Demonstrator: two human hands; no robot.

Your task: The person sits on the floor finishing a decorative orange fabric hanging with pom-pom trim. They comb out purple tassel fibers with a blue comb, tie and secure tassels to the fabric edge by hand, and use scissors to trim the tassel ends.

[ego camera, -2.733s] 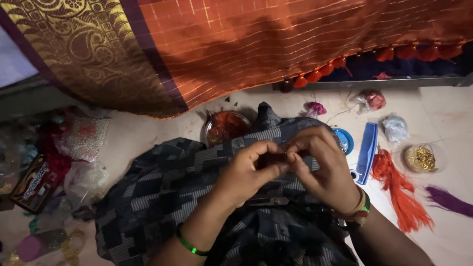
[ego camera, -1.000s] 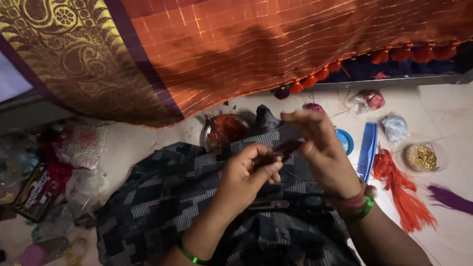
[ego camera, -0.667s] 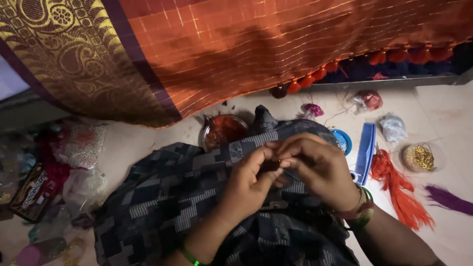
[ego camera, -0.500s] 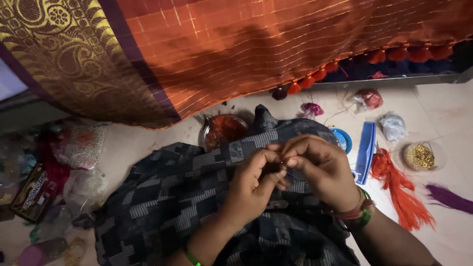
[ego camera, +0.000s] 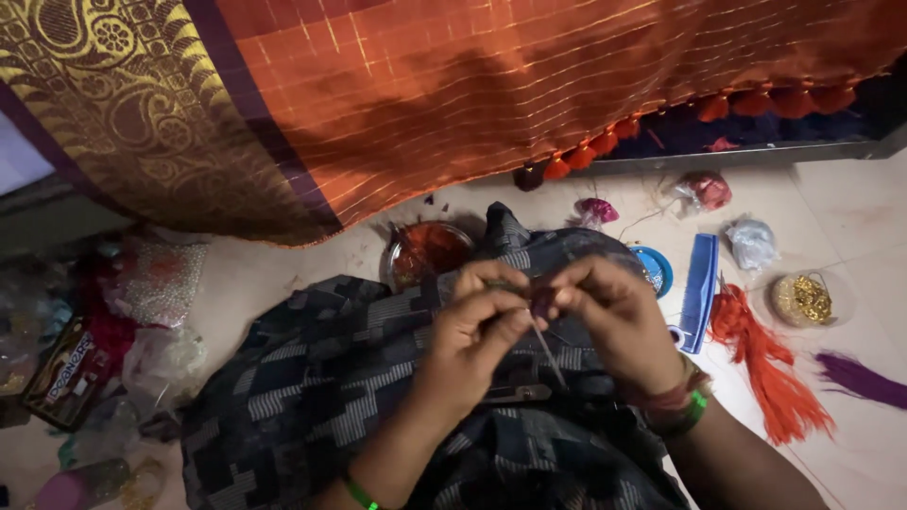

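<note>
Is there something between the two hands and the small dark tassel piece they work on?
Nothing visible does. The left hand and the right hand both pinch the small dark tassel piece directly, above the patterned cloth on the lap.

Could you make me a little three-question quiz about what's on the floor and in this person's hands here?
1. True or false: the blue comb lies to the right of both hands.
2. What colour is the loose bundle of threads beside the comb?
3. What do the left hand and right hand pinch between them: (a) a small dark tassel, (b) a spoon, (c) a book?

Key: 1 true; 2 orange; 3 a.
</note>
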